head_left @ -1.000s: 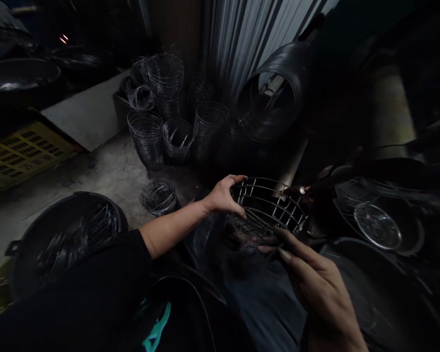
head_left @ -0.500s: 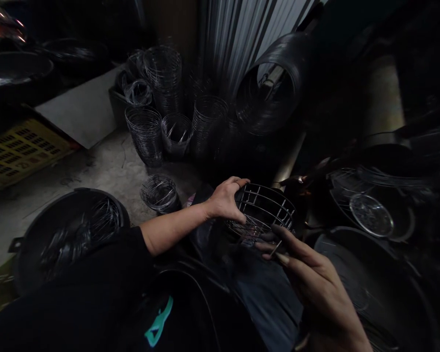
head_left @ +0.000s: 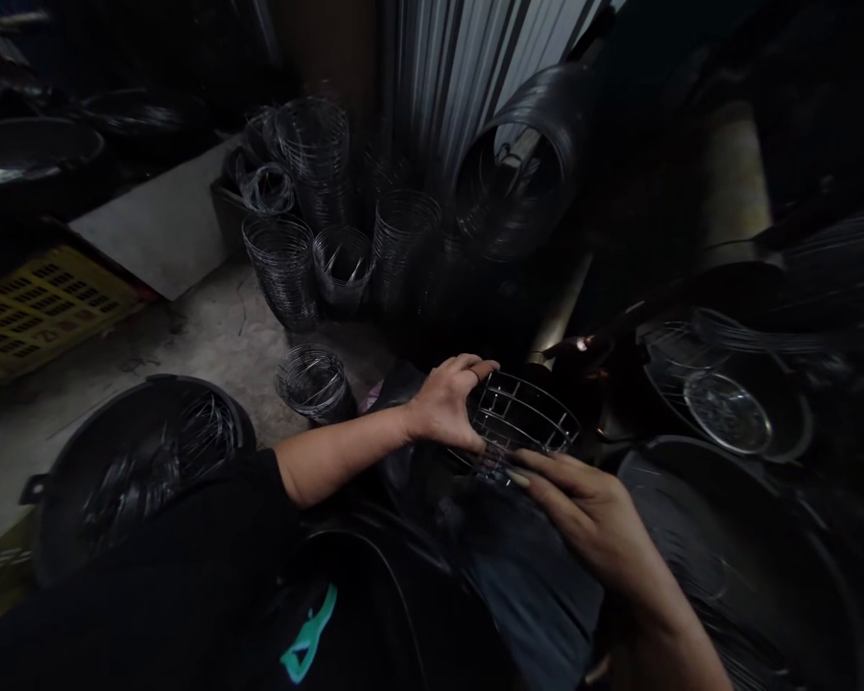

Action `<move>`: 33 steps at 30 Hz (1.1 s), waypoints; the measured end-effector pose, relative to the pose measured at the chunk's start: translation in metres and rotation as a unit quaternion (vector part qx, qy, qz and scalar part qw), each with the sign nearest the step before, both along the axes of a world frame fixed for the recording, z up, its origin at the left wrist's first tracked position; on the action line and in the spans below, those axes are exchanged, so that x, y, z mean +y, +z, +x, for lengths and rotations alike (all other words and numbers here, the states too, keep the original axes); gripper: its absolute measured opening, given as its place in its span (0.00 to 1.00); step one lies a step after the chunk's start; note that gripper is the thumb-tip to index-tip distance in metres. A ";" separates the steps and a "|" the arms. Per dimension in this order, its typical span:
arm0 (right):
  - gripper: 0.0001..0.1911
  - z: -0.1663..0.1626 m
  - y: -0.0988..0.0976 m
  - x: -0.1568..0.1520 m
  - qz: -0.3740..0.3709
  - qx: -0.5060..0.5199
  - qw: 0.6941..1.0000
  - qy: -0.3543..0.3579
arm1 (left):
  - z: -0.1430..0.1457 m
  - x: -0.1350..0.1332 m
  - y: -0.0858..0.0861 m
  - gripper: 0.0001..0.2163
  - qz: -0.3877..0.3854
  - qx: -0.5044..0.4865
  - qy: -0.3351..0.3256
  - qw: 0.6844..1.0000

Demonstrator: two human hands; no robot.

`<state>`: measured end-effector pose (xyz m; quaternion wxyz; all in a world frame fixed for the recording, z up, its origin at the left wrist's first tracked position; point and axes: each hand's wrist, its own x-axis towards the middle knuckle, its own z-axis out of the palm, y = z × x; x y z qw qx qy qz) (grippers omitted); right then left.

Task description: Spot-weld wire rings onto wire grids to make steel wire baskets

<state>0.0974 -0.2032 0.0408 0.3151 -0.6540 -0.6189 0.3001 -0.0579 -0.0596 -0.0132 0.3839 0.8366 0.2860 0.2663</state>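
Observation:
A round wire basket, made of bent metal rods, is tilted above my lap. My left hand grips its left side, thumb on the near part and fingers over the far rim. At the basket's near side, my right hand has its blackened fingertips pinched together against the wires. The short metal wire seen between them earlier is mostly hidden now. Dark shade covers the basket's lower part.
To my right are a large black basin and a pan holding a round wire piece. Wire ring stacks stand ahead, near a wire coil. A black tub of wires and a yellow crate are on my left.
My right hand has moved left and inward, bringing the short wire against the basket's near side. My left hand keeps its grip, and the basket has shifted slightly.

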 end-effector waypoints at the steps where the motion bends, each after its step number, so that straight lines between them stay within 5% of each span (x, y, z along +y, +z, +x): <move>1: 0.14 0.003 -0.002 0.003 0.006 -0.043 0.999 0.005 | 0.001 -0.002 0.001 0.47 0.007 0.004 -0.004 1.000; 6: 0.16 0.008 -0.013 0.008 0.062 -0.346 0.935 0.051 | 0.007 -0.003 0.002 0.45 0.017 0.024 0.018 0.999; 9: 0.15 0.007 -0.016 0.009 0.105 -0.419 0.900 0.066 | 0.012 0.002 0.004 0.45 0.020 0.019 0.026 0.999; 14: 0.14 0.008 -0.014 0.018 0.147 -0.446 0.883 0.017 | 0.022 0.009 0.010 0.45 0.003 0.013 0.039 0.999; 24: 0.11 0.032 -0.020 0.030 0.253 -0.327 0.910 0.007 | 0.037 0.021 0.012 0.45 0.010 -0.008 0.056 0.998; 33: 0.14 0.056 -0.010 0.052 0.207 -0.354 0.912 0.004 | 0.055 0.041 0.022 0.45 -0.016 -0.004 0.056 0.998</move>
